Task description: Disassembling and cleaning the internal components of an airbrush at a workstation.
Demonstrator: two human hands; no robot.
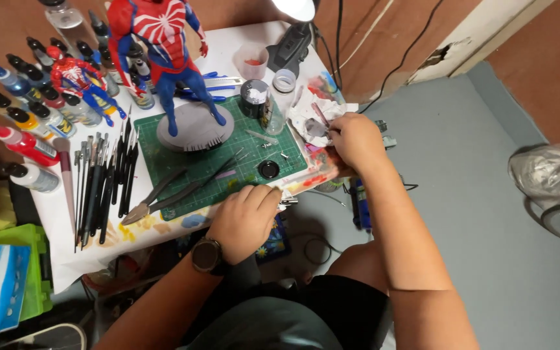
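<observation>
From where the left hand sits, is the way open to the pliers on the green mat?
Probably yes. The left hand rests at the mat's near edge, and the pliers lie just beside it on the mat with nothing on top of them or between. The right hand is busy off to the other side.

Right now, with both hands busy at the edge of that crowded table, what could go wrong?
The right hand works a thin brush over the paint-stained crumpled tissue beside the open clear glass jar; a nudge might tip it. The left hand rests by the small black round lid and loose bits on the green cutting mat, which could get swept off.
</observation>
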